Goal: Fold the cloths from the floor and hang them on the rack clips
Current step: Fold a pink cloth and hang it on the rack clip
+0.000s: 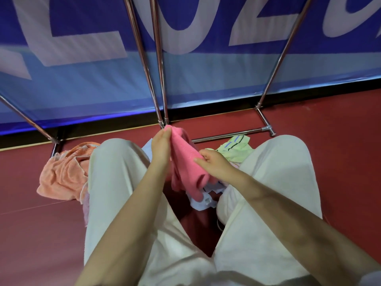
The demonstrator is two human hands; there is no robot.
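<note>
- Nearest the camera, two bare forearms reached forward over a pair of knees in pale trousers (127, 182), the person crouched low over the dark red floor (329, 141).
- The right hand (216, 164) pinched the pink cloth (185, 159) at its right edge, fingers curled over the fabric and thumb pointing left along it.
- The left hand (161, 145) held the same cloth higher and to the left, fingers nearly straight and pressed together, the cloth's top corner pinched at the fingertips.
- Between the two holds the pink cloth hung bunched and unfolded, its lower end drooping below the right hand toward the floor between the knees.
- Directly under the drooping end lay a pale blue cloth (202, 201), crumpled on the floor; whether the pink cloth touched it could not be told.
- Left of the grip, beyond the left knee, an orange cloth (64, 174) lay rumpled on the floor.
- Right of the grip and a little farther off, a light green cloth (237, 147) with blue stripes sat crumpled just beside the right knee.
- Behind the grip stood the metal rack (158, 79): its poles rose from feet on the floor, one base bar running right behind the green cloth.
- Farthest back hung a blue banner (82, 79) with large white letters.
</note>
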